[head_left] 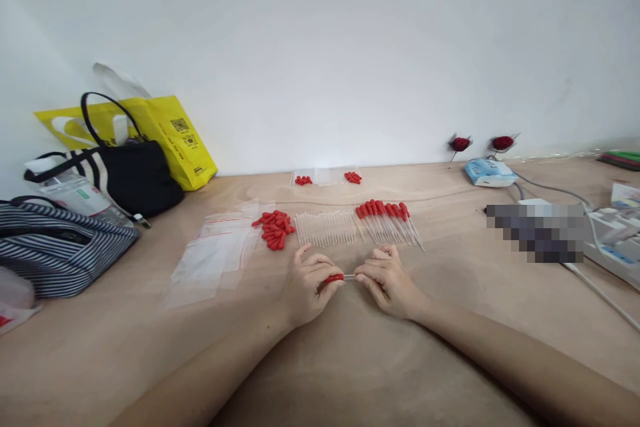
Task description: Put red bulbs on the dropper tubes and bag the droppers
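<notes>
My left hand (309, 283) pinches a red rubber bulb (334, 277). My right hand (386, 280) pinches the clear glass tube (349, 277) that meets the bulb between the two hands, just above the wooden table (350, 360). Behind the hands lie a heap of loose red bulbs (274, 229), a row of bare clear tubes (325, 227), and a row of droppers with red bulbs fitted (389, 220).
Clear zip bags (215, 255) lie at the left. A striped bag (55, 247), a black bag (135, 177) and a yellow bag (170, 133) stand far left. By the wall are small bulb packs (327, 178). Cables, a white power strip (613, 240) and a blue-white device (490, 172) sit right.
</notes>
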`<state>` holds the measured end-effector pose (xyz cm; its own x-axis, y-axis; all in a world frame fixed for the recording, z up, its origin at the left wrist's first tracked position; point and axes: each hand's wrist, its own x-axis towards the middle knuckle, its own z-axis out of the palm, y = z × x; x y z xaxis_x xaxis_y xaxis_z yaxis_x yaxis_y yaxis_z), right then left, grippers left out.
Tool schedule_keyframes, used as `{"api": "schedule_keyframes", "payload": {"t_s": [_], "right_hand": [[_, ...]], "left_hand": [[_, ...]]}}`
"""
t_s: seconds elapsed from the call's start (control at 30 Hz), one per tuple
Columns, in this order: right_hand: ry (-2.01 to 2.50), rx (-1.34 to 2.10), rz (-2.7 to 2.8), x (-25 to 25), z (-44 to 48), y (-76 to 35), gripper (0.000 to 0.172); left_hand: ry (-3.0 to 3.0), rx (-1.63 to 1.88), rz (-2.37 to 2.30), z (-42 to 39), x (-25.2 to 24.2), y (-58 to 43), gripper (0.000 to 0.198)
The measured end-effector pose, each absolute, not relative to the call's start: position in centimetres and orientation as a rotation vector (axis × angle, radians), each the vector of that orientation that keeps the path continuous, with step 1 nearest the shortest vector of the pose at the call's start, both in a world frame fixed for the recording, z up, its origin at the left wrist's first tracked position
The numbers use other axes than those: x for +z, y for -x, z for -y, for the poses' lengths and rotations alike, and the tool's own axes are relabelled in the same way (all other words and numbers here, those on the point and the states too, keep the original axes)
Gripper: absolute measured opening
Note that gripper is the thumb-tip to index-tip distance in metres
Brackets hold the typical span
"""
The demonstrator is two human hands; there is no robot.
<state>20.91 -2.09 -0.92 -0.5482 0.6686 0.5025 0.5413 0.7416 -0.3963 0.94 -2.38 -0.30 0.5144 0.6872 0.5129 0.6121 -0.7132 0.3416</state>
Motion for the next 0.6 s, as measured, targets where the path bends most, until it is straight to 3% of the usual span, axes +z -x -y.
{"api": "schedule_keyframes", "payload": {"t_s": [0.27, 0.43, 0.6], "right_hand": [[0.929, 0.031, 2.465, 0.1, 1.7, -21.4, 0.021], [1.211, 0.094, 2.313, -0.4, -0.3, -21.9, 0.021], [1.616, 0.096, 1.920, -0.7, -4.4, -21.8, 0.021]], "left_hand": [[-2.664, 0.863, -1.204, 1.8, 0.5, -0.3, 0.010], [-2.552, 0.971, -1.458, 1.0, 0.0, 0.6, 0.046], [-2.482, 0.982, -1.595, -0.1, -0.5, 2.1, 0.042]]}}
